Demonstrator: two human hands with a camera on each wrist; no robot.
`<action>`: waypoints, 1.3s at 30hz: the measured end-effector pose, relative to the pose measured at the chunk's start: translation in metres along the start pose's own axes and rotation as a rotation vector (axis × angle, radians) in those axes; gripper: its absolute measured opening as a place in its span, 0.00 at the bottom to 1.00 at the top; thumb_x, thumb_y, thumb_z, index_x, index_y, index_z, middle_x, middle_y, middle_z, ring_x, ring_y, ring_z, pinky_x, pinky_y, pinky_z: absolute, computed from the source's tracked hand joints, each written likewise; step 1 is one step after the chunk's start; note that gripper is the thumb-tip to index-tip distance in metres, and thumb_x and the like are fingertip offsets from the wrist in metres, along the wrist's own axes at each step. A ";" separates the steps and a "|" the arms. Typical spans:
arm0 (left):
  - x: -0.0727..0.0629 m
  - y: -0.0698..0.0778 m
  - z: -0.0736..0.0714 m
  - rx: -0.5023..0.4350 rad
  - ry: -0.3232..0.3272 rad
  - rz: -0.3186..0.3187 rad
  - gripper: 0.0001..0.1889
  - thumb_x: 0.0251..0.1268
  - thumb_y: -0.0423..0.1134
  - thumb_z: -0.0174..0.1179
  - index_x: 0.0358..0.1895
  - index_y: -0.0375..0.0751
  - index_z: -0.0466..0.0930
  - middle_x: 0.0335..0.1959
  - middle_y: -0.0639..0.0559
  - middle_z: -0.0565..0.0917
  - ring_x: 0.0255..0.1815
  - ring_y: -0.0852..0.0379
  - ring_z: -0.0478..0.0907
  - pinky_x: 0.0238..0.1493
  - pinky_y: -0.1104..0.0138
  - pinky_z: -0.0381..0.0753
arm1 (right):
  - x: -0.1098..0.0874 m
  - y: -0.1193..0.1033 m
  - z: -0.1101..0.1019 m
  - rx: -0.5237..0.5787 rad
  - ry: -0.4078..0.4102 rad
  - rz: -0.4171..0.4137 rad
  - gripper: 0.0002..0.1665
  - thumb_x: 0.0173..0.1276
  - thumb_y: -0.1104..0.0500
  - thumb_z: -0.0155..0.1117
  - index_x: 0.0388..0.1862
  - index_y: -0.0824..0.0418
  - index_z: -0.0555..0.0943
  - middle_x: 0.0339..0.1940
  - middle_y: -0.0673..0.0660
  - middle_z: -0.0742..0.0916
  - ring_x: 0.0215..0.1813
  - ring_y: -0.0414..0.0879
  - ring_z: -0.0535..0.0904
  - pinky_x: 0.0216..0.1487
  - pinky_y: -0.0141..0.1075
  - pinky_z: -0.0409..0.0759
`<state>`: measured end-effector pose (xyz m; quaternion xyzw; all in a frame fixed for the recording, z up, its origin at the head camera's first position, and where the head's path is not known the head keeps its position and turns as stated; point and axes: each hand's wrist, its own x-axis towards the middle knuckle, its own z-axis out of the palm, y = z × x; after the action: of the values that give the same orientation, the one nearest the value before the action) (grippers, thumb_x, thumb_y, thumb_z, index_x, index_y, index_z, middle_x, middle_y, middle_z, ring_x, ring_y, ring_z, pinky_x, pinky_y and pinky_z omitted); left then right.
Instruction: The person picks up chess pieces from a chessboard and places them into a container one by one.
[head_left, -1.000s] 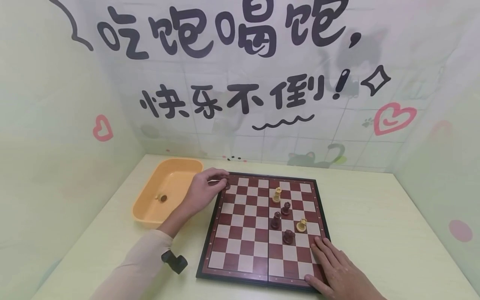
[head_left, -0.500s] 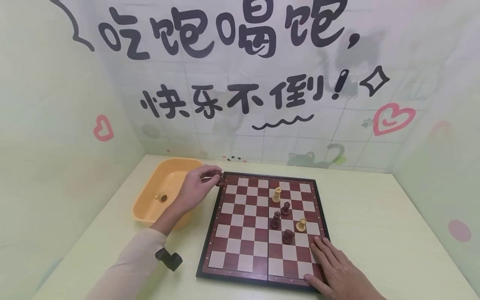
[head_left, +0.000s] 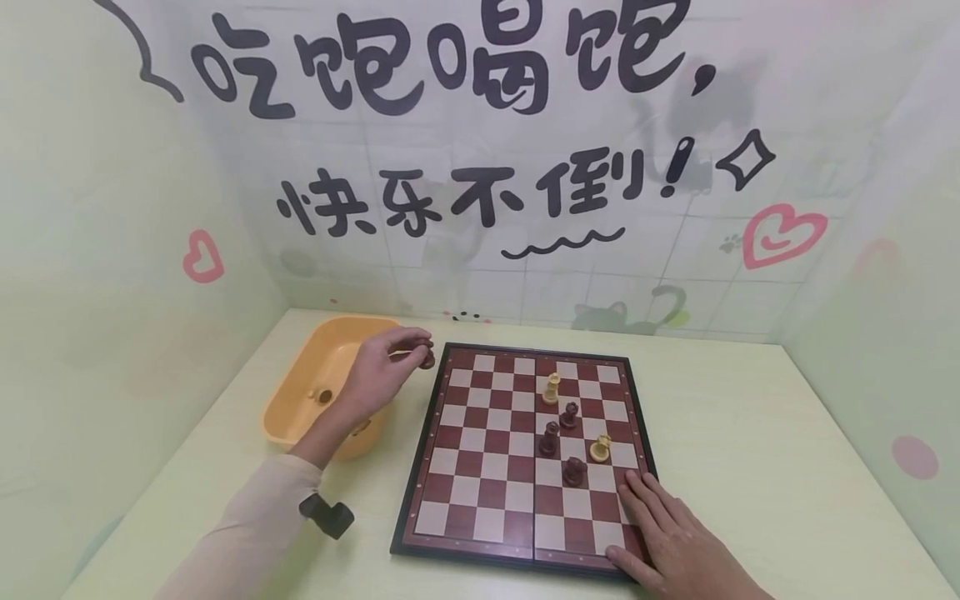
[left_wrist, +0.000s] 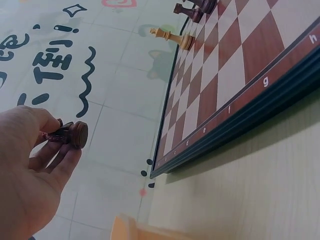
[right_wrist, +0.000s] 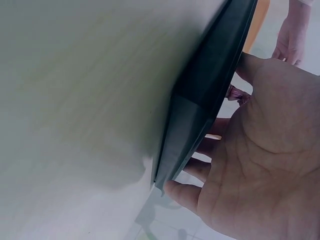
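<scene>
My left hand [head_left: 378, 372] pinches a dark brown chess piece [left_wrist: 74, 135] between thumb and fingers, its round base facing out. It is held between the orange tray [head_left: 281, 437] and the far left corner of the chessboard [head_left: 472, 462]. My right hand [head_left: 678, 533] rests with straight fingers on the board's near right edge; in the right wrist view its fingers reach over the dark side of the board. On the board's right half stand dark pieces, among them a dark rook [head_left: 574, 472], and two cream pieces, a king [left_wrist: 172, 38] and a shorter one [head_left: 600, 448].
The orange tray, at the left, has a few small pieces lying in it, one with a dark round base [head_left: 325, 397]. A printed curtain [head_left: 480, 283] rises behind the pale table [head_left: 750, 433] and on both sides.
My left hand has lifted the dark chess piece off the board's far left corner and carried it left toward the tray. My right hand has stayed in place.
</scene>
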<state>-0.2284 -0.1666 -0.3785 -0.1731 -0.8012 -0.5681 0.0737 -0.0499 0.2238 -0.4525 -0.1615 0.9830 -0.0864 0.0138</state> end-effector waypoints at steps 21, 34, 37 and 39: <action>-0.001 -0.011 -0.025 0.102 0.082 -0.011 0.10 0.75 0.30 0.59 0.54 0.31 0.82 0.42 0.39 0.87 0.43 0.46 0.87 0.22 0.69 0.83 | 0.001 0.002 0.000 -0.005 0.025 -0.012 0.52 0.69 0.26 0.56 0.74 0.64 0.71 0.76 0.62 0.70 0.76 0.59 0.62 0.69 0.54 0.71; -0.004 -0.022 -0.033 0.150 0.161 -0.025 0.12 0.76 0.31 0.55 0.53 0.26 0.81 0.44 0.35 0.86 0.42 0.45 0.86 0.42 0.72 0.85 | 0.001 0.000 0.000 0.003 0.014 0.008 0.53 0.68 0.25 0.56 0.74 0.64 0.71 0.76 0.61 0.70 0.76 0.59 0.62 0.69 0.54 0.72; -0.007 -0.025 -0.035 0.168 0.180 -0.056 0.13 0.76 0.31 0.54 0.54 0.26 0.81 0.45 0.34 0.86 0.42 0.45 0.86 0.43 0.75 0.84 | 0.000 0.000 0.000 -0.005 0.014 0.011 0.53 0.67 0.25 0.56 0.74 0.64 0.71 0.76 0.61 0.70 0.76 0.58 0.63 0.69 0.54 0.72; -0.009 -0.026 -0.037 0.181 0.191 -0.074 0.14 0.76 0.31 0.53 0.55 0.26 0.80 0.46 0.34 0.85 0.42 0.45 0.86 0.42 0.75 0.83 | 0.000 0.000 0.001 -0.009 0.021 0.007 0.52 0.67 0.25 0.56 0.74 0.63 0.71 0.76 0.61 0.70 0.76 0.58 0.63 0.68 0.53 0.72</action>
<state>-0.2325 -0.2108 -0.3917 -0.0813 -0.8443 -0.5096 0.1441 -0.0498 0.2238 -0.4530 -0.1570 0.9841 -0.0834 0.0028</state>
